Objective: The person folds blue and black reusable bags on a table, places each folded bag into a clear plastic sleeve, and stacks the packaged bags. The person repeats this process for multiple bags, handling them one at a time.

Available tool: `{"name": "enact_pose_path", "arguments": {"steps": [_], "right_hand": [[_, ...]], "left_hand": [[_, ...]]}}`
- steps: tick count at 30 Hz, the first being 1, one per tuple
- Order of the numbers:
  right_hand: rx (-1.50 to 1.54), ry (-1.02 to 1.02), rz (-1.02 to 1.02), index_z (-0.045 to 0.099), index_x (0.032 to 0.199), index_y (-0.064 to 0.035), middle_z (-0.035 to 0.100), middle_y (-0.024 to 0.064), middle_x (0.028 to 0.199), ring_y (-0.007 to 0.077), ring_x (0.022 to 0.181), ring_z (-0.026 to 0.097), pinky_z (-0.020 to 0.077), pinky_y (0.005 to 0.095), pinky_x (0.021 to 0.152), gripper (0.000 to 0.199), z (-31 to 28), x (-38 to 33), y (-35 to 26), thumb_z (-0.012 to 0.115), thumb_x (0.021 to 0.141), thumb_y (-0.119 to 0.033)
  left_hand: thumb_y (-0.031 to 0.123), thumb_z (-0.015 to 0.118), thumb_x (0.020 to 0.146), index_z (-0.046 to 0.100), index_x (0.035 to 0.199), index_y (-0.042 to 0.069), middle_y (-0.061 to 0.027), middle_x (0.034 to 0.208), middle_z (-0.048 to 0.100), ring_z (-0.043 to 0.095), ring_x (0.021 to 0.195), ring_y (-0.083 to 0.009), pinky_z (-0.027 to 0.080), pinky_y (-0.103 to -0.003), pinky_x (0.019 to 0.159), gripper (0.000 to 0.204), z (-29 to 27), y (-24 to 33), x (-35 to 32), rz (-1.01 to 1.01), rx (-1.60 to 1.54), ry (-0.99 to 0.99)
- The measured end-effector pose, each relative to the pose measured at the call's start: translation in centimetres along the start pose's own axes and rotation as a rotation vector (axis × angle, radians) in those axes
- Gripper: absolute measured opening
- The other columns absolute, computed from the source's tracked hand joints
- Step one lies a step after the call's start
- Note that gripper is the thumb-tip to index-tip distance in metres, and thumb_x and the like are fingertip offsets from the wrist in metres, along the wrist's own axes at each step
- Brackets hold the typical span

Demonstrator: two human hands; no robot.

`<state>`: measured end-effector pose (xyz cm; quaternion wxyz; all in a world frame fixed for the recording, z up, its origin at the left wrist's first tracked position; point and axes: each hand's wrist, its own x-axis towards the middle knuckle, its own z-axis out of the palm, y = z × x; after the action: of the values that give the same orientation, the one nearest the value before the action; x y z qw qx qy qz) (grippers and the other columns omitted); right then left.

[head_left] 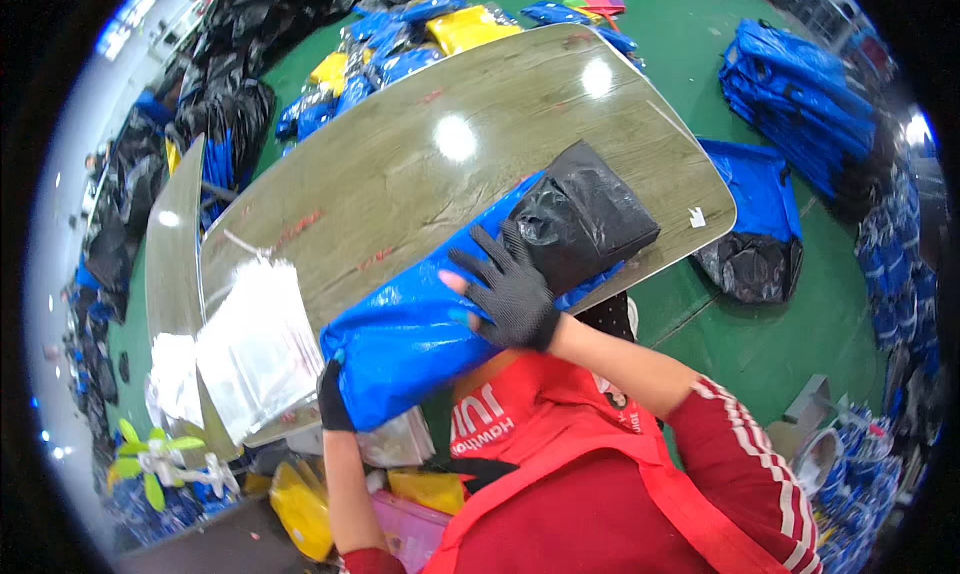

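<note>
Your red apron (565, 419) sits nearest the camera. From the left, clear plastic sleeves (262, 339) lie on the table (370, 174); beside them, your gloved left hand (333, 394) grips the left end of the blue-and-black bag (415, 309), slanting across the table's near edge. Your gloved right hand (512, 286) rests on it, fingers spread wide. Farther right, another bag (755, 199) lies on the green floor (820, 319).

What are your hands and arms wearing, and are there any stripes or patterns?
The left hand and right hand wear dark gloves, with a little teal at the fingertips. The forearms are bare. The right sleeve is dark red with white stripes along it.
</note>
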<state>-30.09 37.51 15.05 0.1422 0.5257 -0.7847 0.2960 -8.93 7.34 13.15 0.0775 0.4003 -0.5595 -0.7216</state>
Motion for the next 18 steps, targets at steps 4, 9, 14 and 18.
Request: {"name": "enact_pose_path", "arguments": {"steps": [4,9,14,18], "right_hand": [[0.044,0.071,0.096,0.057,0.122,-0.0079,0.054,0.0178,0.127,0.0388,0.122,0.047,0.0293,0.0516,0.108,0.047,-1.7,-5.5,0.4,0.058,0.077,-0.024],[0.093,0.037,0.03,0.058,0.121,-0.0067,0.056,0.0172,0.124,0.0317,0.118,0.053,0.0336,0.0492,0.107,0.042,0.8,-8.4,2.0,0.058,0.08,-0.017],[0.735,0.073,0.287,0.048,0.131,-0.0069,0.049,0.0171,0.134,0.0336,0.125,0.046,0.0317,0.0466,0.109,0.047,3.7,-9.0,2.9,0.054,0.086,-0.017],[0.254,0.065,0.084,0.046,0.134,-0.0067,0.045,0.0169,0.138,0.033,0.127,0.045,0.0313,0.0447,0.109,0.047,3.6,-10.1,3.3,0.051,0.088,-0.018]], "left_hand": [[0.029,0.055,0.088,0.046,0.13,0.0,-0.0197,0.123,0.056,0.057,0.109,-0.0334,0.046,-0.046,0.094,0.052,8.4,7.1,-4.3,0.039,-0.254,0.002],[0.032,0.062,0.087,0.044,0.134,0.008,-0.0139,0.12,0.053,0.055,0.107,-0.0258,0.044,-0.038,0.093,0.056,26.5,9.8,-4.5,0.724,0.283,-0.535],[0.037,0.062,0.082,0.048,0.134,0.011,-0.0237,0.143,0.035,0.027,0.137,-0.0385,0.022,-0.05,0.109,0.06,35.2,6.7,-0.4,1.501,1.146,-0.797],[0.035,0.05,0.089,0.045,0.136,0.007,-0.0209,0.147,0.031,0.022,0.14,-0.0364,0.016,-0.049,0.113,0.055,38.1,6.8,-0.1,1.447,1.29,-1.055]]}}
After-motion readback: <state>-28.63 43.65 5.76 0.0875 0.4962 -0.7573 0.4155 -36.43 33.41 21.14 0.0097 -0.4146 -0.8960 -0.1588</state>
